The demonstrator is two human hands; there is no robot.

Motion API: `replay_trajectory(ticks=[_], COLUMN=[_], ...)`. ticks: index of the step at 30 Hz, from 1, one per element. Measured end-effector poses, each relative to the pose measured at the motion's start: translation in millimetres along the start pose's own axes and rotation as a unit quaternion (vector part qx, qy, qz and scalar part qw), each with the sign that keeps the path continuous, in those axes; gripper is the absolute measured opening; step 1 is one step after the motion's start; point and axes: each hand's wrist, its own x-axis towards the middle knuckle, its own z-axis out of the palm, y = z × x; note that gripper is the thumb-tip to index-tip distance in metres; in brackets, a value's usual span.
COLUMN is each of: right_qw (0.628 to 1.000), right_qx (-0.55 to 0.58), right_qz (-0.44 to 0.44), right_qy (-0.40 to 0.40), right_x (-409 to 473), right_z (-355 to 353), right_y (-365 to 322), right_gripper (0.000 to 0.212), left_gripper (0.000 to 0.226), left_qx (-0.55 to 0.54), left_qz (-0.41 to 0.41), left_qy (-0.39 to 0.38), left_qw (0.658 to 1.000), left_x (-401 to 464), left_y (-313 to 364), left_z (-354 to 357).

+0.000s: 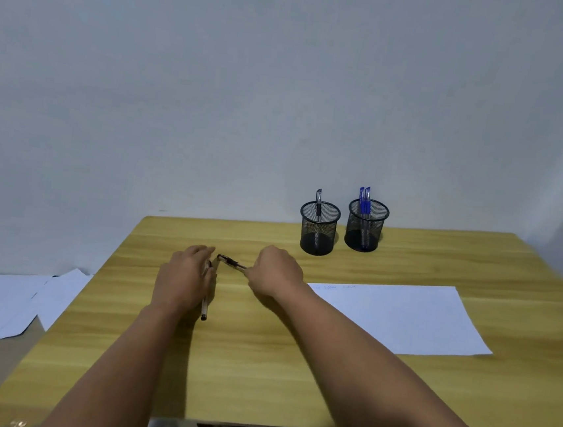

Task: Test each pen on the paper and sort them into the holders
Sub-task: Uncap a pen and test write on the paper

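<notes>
The right hand (276,271) pinches a black pen (232,262) by one end, its fingers curled round the barrel, and the rest of the pen sticks out to the left of that hand, low over the wooden surface (258,366). The left hand (186,278) sits just beside the pen's free end; its fingers lie over a second pen (205,304), whose lower part shows beneath the palm, pointing back toward the person. Whether the left hand truly grips that pen or only rests on it cannot be told from here.

Beyond the right hand and a little to its right stand two black mesh holders. The nearer holder (319,229) carries one black pen (318,203); the farther holder (366,226), just beside it, carries two blue pens (364,200). To the right of the right hand lies the test paper (401,314), with a few faint scribbles near its upper left corner, close to that hand's wrist.

Judging by this, the sorting looks well along: three pens appear tested and placed, black apart from blue. Two pens seem to remain, both at the hands. The pen in the right hand probably needs uncapping or carrying to the paper for a scribble, then dropping into the matching holder, and the other after it.

Left of the left hand, some loose sheets (0,303) lie off the surface's edge.
</notes>
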Motion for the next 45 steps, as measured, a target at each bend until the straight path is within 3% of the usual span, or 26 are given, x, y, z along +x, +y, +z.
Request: replay_trajectory(ticks=[4, 8, 12, 16, 20, 24, 30, 38, 45], right_qw=[0.963, 0.913, 0.861, 0.846, 0.817, 0.813, 0.807, 0.791, 0.775], right_qx=[0.269, 0.406, 0.505, 0.527, 0.56, 0.557, 0.531, 0.524, 0.52], right_qz=[0.022, 0.042, 0.055, 0.05, 0.065, 0.084, 0.154, 0.199, 0.226], right_qy=[-0.022, -0.022, 0.018, 0.066, 0.123, 0.149, 0.208, 0.246, 0.279], right_x=[-11.3, -30.4, -44.6, -56.8, -59.1, -54.9, -37.0, -12.9, 6.2], right_z=[-36.0, -76.6, -96.2, -105.2, -113.9, -112.1, -112.2, -96.1, -80.3], right_y=[22.3, 44.6, 64.8, 74.4, 86.2, 96.1, 99.8, 98.7, 100.4], right_gripper=[0.017, 0.01, 0.01, 0.021, 0.028, 0.031, 0.032, 0.028, 0.031], left_gripper=[0.057, 0.026, 0.02, 0.024, 0.032, 0.044, 0.041, 0.043, 0.041], left_qx=[-0.034, -0.057, -0.125, -0.204, -0.289, -0.33, -0.438, -0.472, -0.526], left_qz=[0.044, 0.108, 0.161, 0.182, 0.149, 0.114, 0.061, 0.013, -0.043], left_qy=[0.005, 0.031, 0.02, -0.028, -0.094, -0.132, -0.22, -0.281, -0.352], left_qw=[0.998, 0.992, 0.979, 0.962, 0.941, 0.928, 0.869, 0.836, 0.773], left_x=[-0.7, -1.9, -6.6, -14.1, -20.5, -25.3, -26.8, -23.1, -19.2], left_y=[31.4, 67.9, 117.0, 164.6, 191.9, 209.1, 225.9, 227.7, 223.8], left_z=[-11.4, -17.0, -23.1, -25.2, -28.0, -25.2, -23.3, -20.9, -12.5])
